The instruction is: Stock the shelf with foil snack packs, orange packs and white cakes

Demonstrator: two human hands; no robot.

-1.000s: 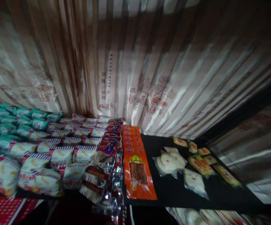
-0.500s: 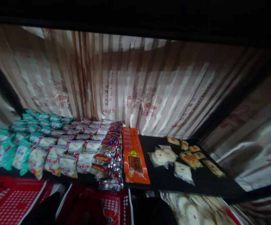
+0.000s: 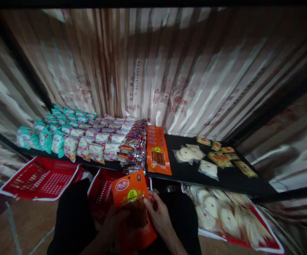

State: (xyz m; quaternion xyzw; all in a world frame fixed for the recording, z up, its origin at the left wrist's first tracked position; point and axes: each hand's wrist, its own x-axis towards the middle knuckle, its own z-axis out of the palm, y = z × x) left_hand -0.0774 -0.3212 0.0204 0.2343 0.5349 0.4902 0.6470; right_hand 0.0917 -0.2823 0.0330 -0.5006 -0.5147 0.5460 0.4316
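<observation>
An orange snack packet (image 3: pixel 130 193) with a yellow round label is held up between my two hands, just above my lap. My right hand (image 3: pixel 160 214) pinches its right edge, with the thumb on the front. My left hand (image 3: pixel 112 221), dark and partly in shadow, closes on its lower left side. Straight ahead on the black shelf (image 3: pixel 180 170) lies an overlapping row of orange packets (image 3: pixel 157 156) of the same kind. Silvery red packets (image 3: pixel 133 145) are heaped to the left of that row.
Farther left stand white snack bags (image 3: pixel 96 150) and teal bags (image 3: pixel 45 140). Round white cakes (image 3: pixel 188 153) and yellow packs (image 3: pixel 218 159) lie at the right. Below are red baskets (image 3: pixel 44 177) and a basket of flat white cakes (image 3: pixel 228 219). A curtain (image 3: pixel 153 71) hangs behind.
The view has tilted down, so shelf goods sit higher in the picture and more of the baskets shows. Both my hands have come into view, holding an orange packet.
</observation>
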